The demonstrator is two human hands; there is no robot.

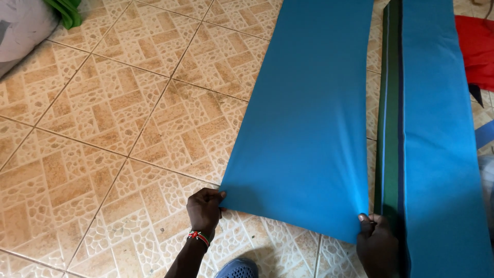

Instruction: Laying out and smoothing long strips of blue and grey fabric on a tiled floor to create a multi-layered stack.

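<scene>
A long strip of bright blue cloth (309, 113) lies stretched over the tiled floor, running away from me. My left hand (205, 208), with a beaded bracelet on the wrist, pinches the strip's near left corner. My right hand (378, 242) grips its near right corner. Right beside it, a second blue strip (437, 139) with a green and dark stripe (391, 118) along its left edge lies parallel, partly under my right hand.
Tan patterned floor tiles (113, 113) fill the left side. A grey-white bundle (23, 25) and a green cloth (67, 10) sit at the top left. Red cloth (476, 46) lies at the top right. A blue shoe toe (236, 268) shows at the bottom.
</scene>
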